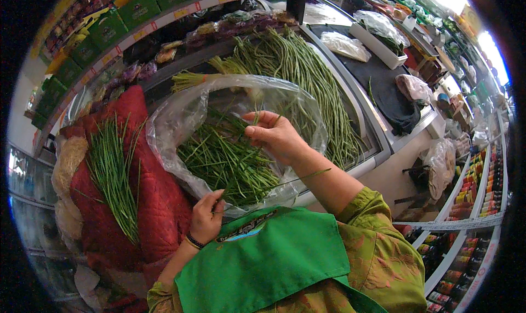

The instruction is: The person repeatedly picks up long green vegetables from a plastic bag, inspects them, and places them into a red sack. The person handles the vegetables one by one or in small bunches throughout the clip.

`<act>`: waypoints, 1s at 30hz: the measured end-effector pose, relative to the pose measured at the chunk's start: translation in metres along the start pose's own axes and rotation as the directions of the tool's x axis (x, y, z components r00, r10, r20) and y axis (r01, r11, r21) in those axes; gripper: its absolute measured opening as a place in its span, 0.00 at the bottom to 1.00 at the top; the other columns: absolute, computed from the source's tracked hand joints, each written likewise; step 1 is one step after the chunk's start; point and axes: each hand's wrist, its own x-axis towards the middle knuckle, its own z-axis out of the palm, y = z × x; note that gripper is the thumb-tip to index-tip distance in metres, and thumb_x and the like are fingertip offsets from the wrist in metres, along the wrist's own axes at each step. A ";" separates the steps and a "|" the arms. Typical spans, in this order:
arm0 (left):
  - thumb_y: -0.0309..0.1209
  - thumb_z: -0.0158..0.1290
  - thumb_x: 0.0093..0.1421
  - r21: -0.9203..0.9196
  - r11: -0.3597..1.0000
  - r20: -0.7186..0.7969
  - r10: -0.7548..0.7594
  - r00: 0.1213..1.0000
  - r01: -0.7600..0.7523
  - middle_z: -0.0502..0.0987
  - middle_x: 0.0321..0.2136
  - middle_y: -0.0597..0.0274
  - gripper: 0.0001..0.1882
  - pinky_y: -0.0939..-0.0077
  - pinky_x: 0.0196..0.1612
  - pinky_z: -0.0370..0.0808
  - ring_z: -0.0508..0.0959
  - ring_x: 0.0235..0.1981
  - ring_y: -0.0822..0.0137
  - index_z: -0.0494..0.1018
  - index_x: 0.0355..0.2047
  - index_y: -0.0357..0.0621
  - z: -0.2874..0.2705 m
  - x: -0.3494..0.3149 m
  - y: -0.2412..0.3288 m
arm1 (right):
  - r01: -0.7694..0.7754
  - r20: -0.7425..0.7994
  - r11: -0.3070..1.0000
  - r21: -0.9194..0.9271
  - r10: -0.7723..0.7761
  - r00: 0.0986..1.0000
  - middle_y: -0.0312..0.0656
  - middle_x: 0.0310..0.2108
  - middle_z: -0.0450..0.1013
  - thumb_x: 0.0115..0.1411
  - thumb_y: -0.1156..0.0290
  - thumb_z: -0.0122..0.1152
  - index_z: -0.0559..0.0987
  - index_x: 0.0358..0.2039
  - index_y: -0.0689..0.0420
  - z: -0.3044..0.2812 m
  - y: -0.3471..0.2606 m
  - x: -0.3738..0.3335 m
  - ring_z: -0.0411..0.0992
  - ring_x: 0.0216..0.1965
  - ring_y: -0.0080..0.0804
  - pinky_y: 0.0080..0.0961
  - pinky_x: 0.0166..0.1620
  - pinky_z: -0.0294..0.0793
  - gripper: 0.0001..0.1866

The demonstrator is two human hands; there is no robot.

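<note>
A large clear plastic bag (172, 116) lies wide open in front of me, with a heap of loose garlic chives (230, 159) inside. My right hand (279, 138) is over the bag's far right part, its thumb and forefinger pinched on garlic chive blades. At the bag's near edge, my left hand (207, 219) is closed, with thin green blades at its fingertips; its palm side is partly hidden. One long blade sticks out past the bag below my right wrist. To the left, a bundle of straight garlic chives (116, 173) rests on a red quilted cloth (159, 203).
Long beans (296, 66) fill the display case behind the bag. A shelf with green boxes (137, 12) runs along the far left. At the right stand a dark counter (378, 77) with a white box (378, 46) and racks of bottles (466, 242).
</note>
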 end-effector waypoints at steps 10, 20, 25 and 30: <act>0.26 0.46 0.52 -0.048 0.997 0.014 -0.063 0.998 0.064 0.70 0.29 0.50 0.11 0.71 0.33 0.68 0.72 0.30 0.54 0.66 0.37 0.37 -0.003 -0.006 0.002 | -0.144 -0.031 0.960 0.241 0.156 0.987 0.34 0.20 0.67 0.51 0.72 0.54 0.67 0.21 0.53 0.013 -0.004 -0.003 0.60 0.15 0.16 0.11 0.18 0.59 0.06; 0.27 0.43 0.56 -0.632 0.698 0.040 -0.404 0.914 0.337 0.71 0.29 0.61 0.10 0.80 0.25 0.71 0.71 0.25 0.74 0.66 0.38 0.37 -0.026 -0.039 -0.014 | 0.377 -0.448 0.874 0.307 -0.217 0.867 0.29 0.23 0.64 0.51 0.71 0.53 0.69 0.27 0.52 -0.022 -0.010 0.021 0.58 0.17 0.13 0.09 0.17 0.56 0.03; 0.27 0.42 0.56 -0.776 0.614 -0.232 -0.490 0.840 0.144 0.66 0.20 0.68 0.11 0.83 0.22 0.70 0.67 0.18 0.78 0.64 0.40 0.40 -0.108 -0.058 -0.029 | 0.353 -0.392 0.931 0.091 -0.292 0.873 0.30 0.18 0.64 0.49 0.67 0.55 0.71 0.23 0.53 -0.078 0.024 0.012 0.58 0.16 0.17 0.14 0.19 0.59 0.05; 0.32 0.42 0.57 -0.550 0.786 -0.470 -0.570 0.674 0.282 0.66 0.26 0.68 0.15 0.80 0.27 0.70 0.67 0.25 0.76 0.61 0.45 0.44 -0.193 -0.072 -0.073 | -0.120 -0.065 0.486 -0.866 0.130 0.989 0.40 0.28 0.73 0.42 0.69 0.60 0.74 0.36 0.55 -0.079 0.112 -0.010 0.70 0.25 0.29 0.25 0.30 0.69 0.17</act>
